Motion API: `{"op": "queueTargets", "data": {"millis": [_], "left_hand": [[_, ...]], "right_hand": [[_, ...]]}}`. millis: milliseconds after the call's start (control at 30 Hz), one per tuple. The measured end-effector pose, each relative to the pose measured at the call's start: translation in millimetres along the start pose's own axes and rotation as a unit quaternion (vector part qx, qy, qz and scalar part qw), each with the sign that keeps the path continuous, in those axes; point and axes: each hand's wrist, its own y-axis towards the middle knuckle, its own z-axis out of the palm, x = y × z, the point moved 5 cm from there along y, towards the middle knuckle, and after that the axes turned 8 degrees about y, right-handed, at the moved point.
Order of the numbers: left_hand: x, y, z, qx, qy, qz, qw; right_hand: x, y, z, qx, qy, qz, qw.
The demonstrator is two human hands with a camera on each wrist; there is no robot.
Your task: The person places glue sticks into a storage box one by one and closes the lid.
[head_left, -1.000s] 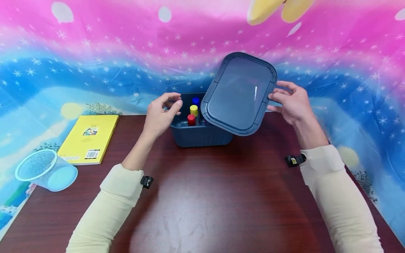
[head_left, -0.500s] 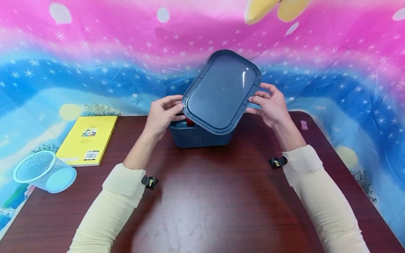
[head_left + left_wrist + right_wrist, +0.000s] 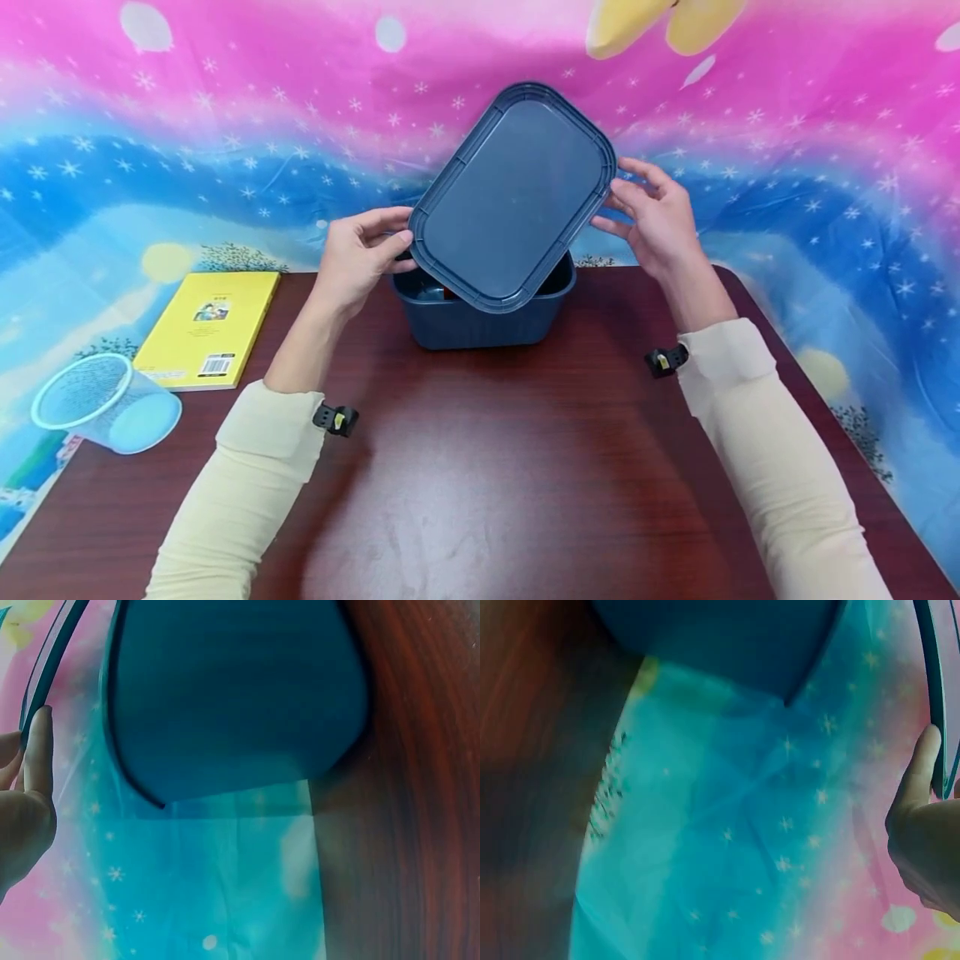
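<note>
A dark blue rectangular lid (image 3: pixel 517 200) is held up at a tilt above a matching storage box (image 3: pixel 480 325). My left hand (image 3: pixel 360 254) pinches the lid's lower left corner, thumb on the near face. At the opposite right edge my right hand (image 3: pixel 656 208) grips the rim between thumb and fingers. Both wrist views show the lid edge-on in the fingers, with the box wall (image 3: pixel 240 697) beside it. The lid covers most of the box's opening; a sliver of red shows inside at the left.
A yellow book (image 3: pixel 213 329) lies flat at the table's left. Near it a light blue mesh pen holder (image 3: pixel 108 404) lies on its side. A patterned cloth backdrop (image 3: pixel 300 125) hangs right behind the box, along the back of the dark wood table (image 3: pixel 495 467).
My left hand has taken hold of the lid's corner. The lid has moved left and upward over the box, hiding the red, yellow and blue caps seen inside earlier.
</note>
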Motion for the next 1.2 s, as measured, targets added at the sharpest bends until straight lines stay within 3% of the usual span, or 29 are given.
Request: {"op": "queueTargets", "data": {"millis": [200,300,367,433,500,633,733,833,933,1067,1200], "left_hand": [[-10.3,-0.5,-7.1,0.004,0.028,0.042,0.9987],[-14.6,0.2,-10.8,-0.019,0.035,0.069,0.9968],[-16.2,0.8,-13.8,-0.042,0.015,0.073,0.9963],[-15.8,1.6,-16.9,-0.061,-0.006,0.057,0.9965],[-14.2,2.2,-18.7,-0.068,-0.01,0.019,0.9975],[-7.6,2.8,-19.7,-0.037,0.046,-0.082,0.9948],[-3.9,2.3,-19.9,-0.004,0.064,-0.126,0.9899],[-3.0,1.8,-19.5,0.017,0.044,-0.136,0.9895],[-3.2,2.2,-18.1,0.029,0.011,-0.137,0.9901],[-2.6,1.7,-17.1,0.036,-0.036,-0.147,0.9879],[0.0,-0.1,-17.8,0.049,-0.043,-0.163,0.9845]], "right_hand": [[12.4,7.0,3.5,0.006,-0.09,-0.022,0.9957],[14.0,9.1,7.0,0.013,-0.082,-0.038,0.9958],[13.4,10.0,10.0,0.02,-0.06,-0.056,0.9964],[12.8,10.1,13.8,0.028,-0.039,-0.083,0.9953],[12.5,9.5,18.4,0.041,-0.027,-0.121,0.9915],[13.2,7.2,28.5,0.062,-0.02,-0.203,0.977],[13.9,4.9,35.0,0.065,-0.038,-0.262,0.9622],[14.7,1.4,38.8,0.046,-0.088,-0.322,0.9415],[17.3,-3.5,43.2,0.012,-0.164,-0.39,0.906],[21.3,-9.8,49.4,-0.027,-0.232,-0.445,0.8645],[22.4,-14.6,52.5,-0.042,-0.256,-0.461,0.8486]]}}
